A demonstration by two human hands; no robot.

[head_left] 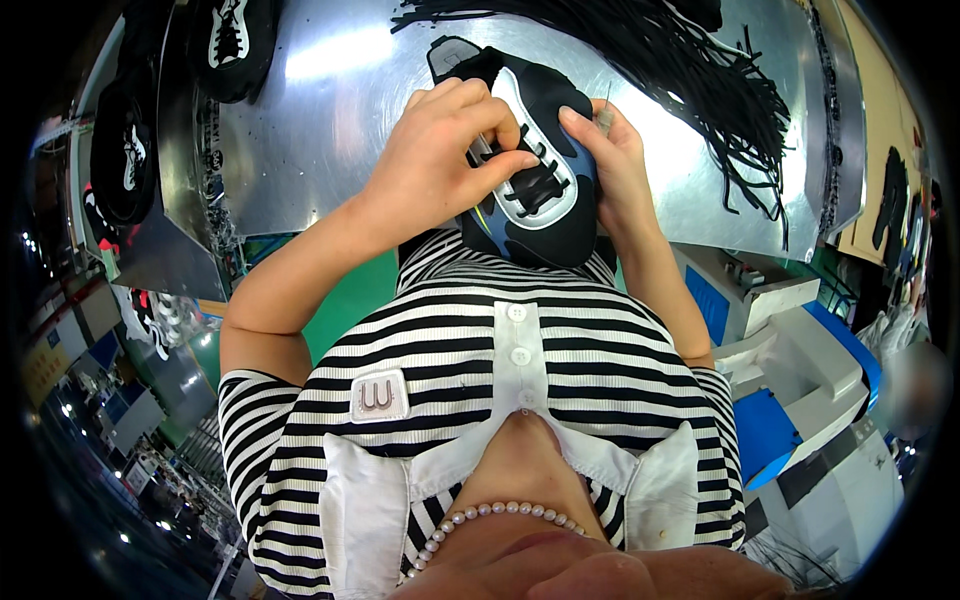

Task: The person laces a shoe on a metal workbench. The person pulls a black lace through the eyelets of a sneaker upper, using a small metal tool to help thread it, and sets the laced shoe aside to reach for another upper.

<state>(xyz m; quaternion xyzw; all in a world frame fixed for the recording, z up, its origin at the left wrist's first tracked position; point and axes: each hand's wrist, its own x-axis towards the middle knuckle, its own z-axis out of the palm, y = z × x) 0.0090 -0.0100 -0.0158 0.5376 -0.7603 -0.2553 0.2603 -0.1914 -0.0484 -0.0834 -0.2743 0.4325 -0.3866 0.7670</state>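
A black sneaker (555, 232) with blue side panels and a white eyelet strip stands tilted at the table's near edge, its toe toward me. Black shoelace (538, 186) crosses its lower eyelets. My left hand (445, 140) reaches over the tongue from the left, thumb and fingers pinched on the shoelace; the exact grip is partly hidden. On the right, my right hand (618, 155) grips the shoe's side, thumb on the upper. Between its thumb and fingers sits a small tool (605, 120) with a pale handle and a thin metal tip.
A large bundle of black shoelaces (690, 90) spreads over the metal table (320, 130) at the far right. More black sneakers (230, 50) stand to the left, beyond the table's edge strip. Grey and blue bins (800, 370) are by my right elbow.
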